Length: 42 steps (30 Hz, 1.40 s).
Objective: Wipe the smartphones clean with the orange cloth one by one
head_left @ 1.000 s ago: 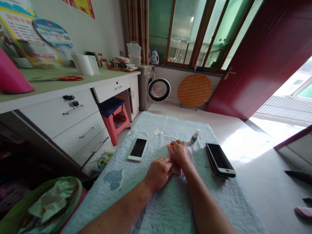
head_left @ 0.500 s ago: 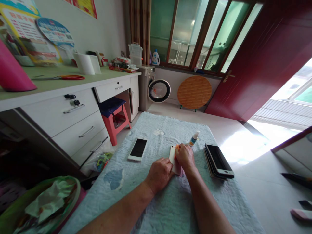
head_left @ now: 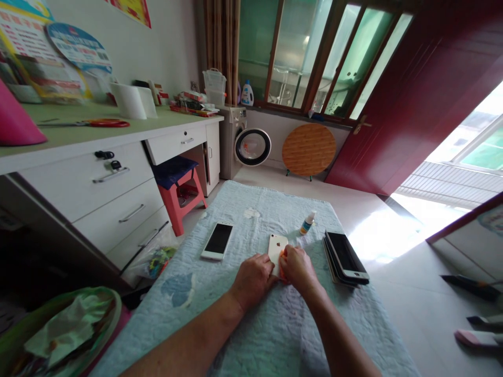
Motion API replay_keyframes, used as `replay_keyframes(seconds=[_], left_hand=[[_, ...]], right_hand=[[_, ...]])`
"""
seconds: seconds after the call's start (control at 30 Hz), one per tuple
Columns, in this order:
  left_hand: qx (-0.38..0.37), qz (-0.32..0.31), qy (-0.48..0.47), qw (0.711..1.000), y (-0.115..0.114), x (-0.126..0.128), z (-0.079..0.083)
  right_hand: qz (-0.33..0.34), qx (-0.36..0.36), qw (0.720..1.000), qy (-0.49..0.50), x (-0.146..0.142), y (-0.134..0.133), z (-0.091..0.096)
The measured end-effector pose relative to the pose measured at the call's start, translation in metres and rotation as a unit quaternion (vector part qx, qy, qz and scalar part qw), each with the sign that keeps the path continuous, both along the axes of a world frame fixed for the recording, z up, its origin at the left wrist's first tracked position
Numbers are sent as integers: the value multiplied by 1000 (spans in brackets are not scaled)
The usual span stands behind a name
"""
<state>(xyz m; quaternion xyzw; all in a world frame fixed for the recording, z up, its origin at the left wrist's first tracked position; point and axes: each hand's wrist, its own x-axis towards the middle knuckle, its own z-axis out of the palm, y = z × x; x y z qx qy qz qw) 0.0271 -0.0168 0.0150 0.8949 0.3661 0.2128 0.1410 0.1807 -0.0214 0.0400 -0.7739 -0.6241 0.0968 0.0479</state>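
Note:
A white smartphone (head_left: 277, 243) lies back up on the light blue quilted cloth, its camera end pointing away from me. My left hand (head_left: 252, 278) grips its left edge with curled fingers. Pressed against the phone's right side, my right hand (head_left: 299, 266) is closed on an orange cloth (head_left: 282, 256), most of which the fingers hide. Beyond that hand stands a small spray bottle (head_left: 307, 223) with a white top. To the left rests another white phone (head_left: 219, 239), dark screen up. A stack of phones (head_left: 346, 255) sits to the right.
The quilted cloth (head_left: 243, 209) covers the surface before me. A desk with drawers (head_left: 86, 173) runs along the left, with a red stool (head_left: 183, 196) beneath. A waste bin (head_left: 113, 322) is at lower left. A washing machine (head_left: 231, 144) has its round door swung out.
My right hand has moved with the orange cloth down the phone's back towards me, uncovering the logo near its top. My left hand keeps its hold. The whole view has shifted slightly.

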Motion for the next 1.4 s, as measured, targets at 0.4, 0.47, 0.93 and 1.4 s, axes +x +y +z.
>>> replay_keyframes(seconds=[0.4,0.47,0.93,1.4], left_hand=[[-20,-6,15,1000,0,-2,3],[-28,-14,17,999,1,-3,3],[-103,-17,-77,992,19,-10,-5],[-120,0,-115,986,19,-13,-7]], right_hand=[[128,-37,989,62,11,-26,6],[133,-46,987,73,11,-27,9],[158,-3,986,49,-2,-29,9],[154,28,987,47,-31,-23,-1]])
